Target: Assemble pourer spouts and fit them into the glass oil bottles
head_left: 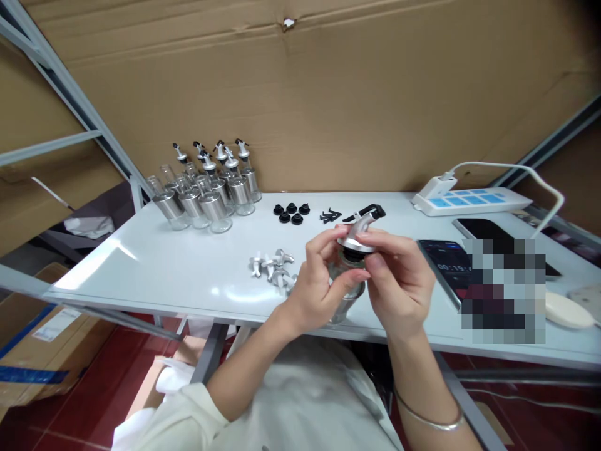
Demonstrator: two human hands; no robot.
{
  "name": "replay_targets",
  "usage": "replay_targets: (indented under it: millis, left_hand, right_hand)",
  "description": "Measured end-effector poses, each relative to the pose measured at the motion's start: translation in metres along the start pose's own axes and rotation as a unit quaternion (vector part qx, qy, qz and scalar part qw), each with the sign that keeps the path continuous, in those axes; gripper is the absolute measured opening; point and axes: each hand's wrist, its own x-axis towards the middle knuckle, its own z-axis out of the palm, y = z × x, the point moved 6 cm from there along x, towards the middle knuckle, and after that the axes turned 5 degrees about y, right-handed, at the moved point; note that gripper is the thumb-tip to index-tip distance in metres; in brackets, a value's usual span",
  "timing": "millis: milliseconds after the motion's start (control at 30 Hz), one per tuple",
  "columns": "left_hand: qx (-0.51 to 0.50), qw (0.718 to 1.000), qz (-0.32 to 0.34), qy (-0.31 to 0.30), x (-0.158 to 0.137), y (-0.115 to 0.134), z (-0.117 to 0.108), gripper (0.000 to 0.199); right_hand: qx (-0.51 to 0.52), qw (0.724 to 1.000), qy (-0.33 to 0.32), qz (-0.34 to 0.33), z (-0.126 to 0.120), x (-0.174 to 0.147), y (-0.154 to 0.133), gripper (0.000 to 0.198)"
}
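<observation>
My right hand [401,275] pinches a silver pour spout [360,233] with a black lever cap and a black stopper base, fingers on its rim. The spout sits at the mouth of a glass oil bottle [346,305] with a steel sleeve, upright near the table's front edge. My left hand [314,275] is closed around the bottle's neck, its fingertips touching the spout; the hands hide much of the neck. Just left of it lie several silver spout pieces [272,268]. Several black stoppers [291,213] and small black lever pieces [330,216] lie farther back.
At the back left stand several glass bottles [213,213], some topped with spouts. A white power strip [474,202], two phones [444,266] and a cream oval object [569,310] are on the right. Cardboard [328,113] walls the back of the white table [154,269].
</observation>
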Motion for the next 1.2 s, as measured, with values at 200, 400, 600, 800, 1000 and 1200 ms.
replay_targets:
  millis: [200, 400, 600, 800, 1000, 1200]
  left_hand:
    - [0.019, 0.999, 0.034, -0.020, 0.001, 0.002, -0.004, 0.044]
    - [0.019, 0.999, 0.027, -0.025, 0.001, 0.000, -0.004, 0.043]
    - [-0.018, 0.999, -0.011, -0.024, -0.001, -0.006, -0.005, 0.043]
    - [-0.025, 1.000, -0.008, -0.014, 0.000, -0.007, -0.006, 0.040]
    - [-0.012, 1.000, -0.002, -0.002, -0.001, -0.010, -0.007, 0.040]
    - [-0.014, 0.999, 0.033, 0.022, -0.006, -0.013, -0.008, 0.033]
  right_hand:
    - [0.029, 0.999, 0.012, 0.008, -0.001, -0.005, 0.006, 0.020]
    - [0.009, 1.000, 0.009, -0.014, 0.001, -0.003, 0.008, 0.022]
    - [0.031, 0.999, -0.001, -0.028, 0.005, -0.003, 0.010, 0.021]
    - [0.051, 0.998, 0.001, -0.024, 0.006, -0.003, 0.011, 0.019]
    - [0.029, 0.999, 0.013, -0.006, 0.006, -0.003, 0.012, 0.027]
    - [0.073, 0.997, -0.007, -0.022, 0.011, -0.006, 0.008, 0.039]
